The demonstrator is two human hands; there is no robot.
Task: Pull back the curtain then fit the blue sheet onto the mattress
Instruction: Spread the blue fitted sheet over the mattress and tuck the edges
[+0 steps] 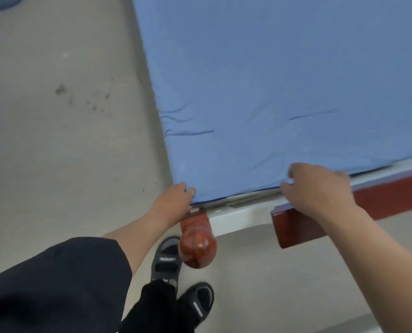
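Lower centre: the left hand (177,197) pinches the blue sheet (284,92) at its corner; the right hand (317,186) grips its near edge, fingers curled.

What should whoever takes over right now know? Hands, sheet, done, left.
Left hand: at the blue sheet near-left corner, thumb on it; grip unclear.
Right hand: fingers curled on the sheet's near edge.
Done: sheet spread across the top.
Left: tuck near edge and corner at the bed frame; smooth wrinkles by the corner. Curtain not in view.
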